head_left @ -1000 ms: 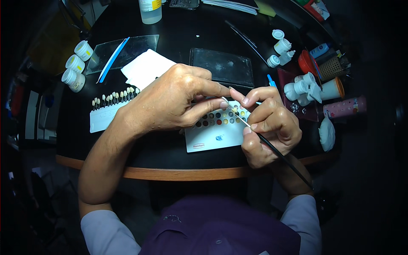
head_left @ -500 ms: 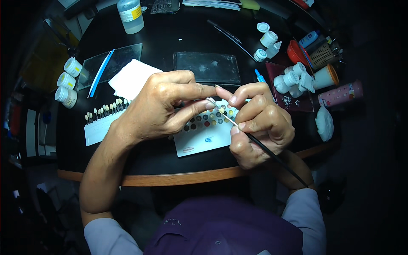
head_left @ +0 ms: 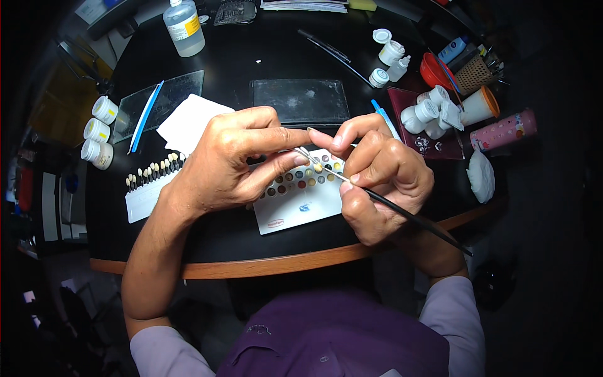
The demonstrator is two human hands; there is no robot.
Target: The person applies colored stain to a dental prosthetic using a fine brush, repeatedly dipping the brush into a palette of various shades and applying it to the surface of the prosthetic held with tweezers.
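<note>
My left hand (head_left: 242, 154) pinches a thin metal holder (head_left: 303, 151) between thumb and forefinger. At its tip sits a small cream tooth crown (head_left: 318, 168). My right hand (head_left: 391, 173) is closed around a slim brush (head_left: 418, 220) with a black handle, its fine end pointing at the crown. Whether the brush touches the crown I cannot tell. The forefingers of both hands meet above the crown. Beneath them lies a white card (head_left: 289, 212) with rows of coloured round samples, partly hidden by my hands.
A tooth shade guide (head_left: 143, 205) lies left of my left wrist, near a white paper sheet (head_left: 188, 122). Farther off are a dark glass slab (head_left: 300, 100) and a clear bottle (head_left: 184, 31). White jars (head_left: 418, 116) and a pink cylinder (head_left: 504, 131) stand at right.
The brush has tilted flatter, its rear end swinging up and to the right. Both hands keep their grips; the whole view has shifted slightly.
</note>
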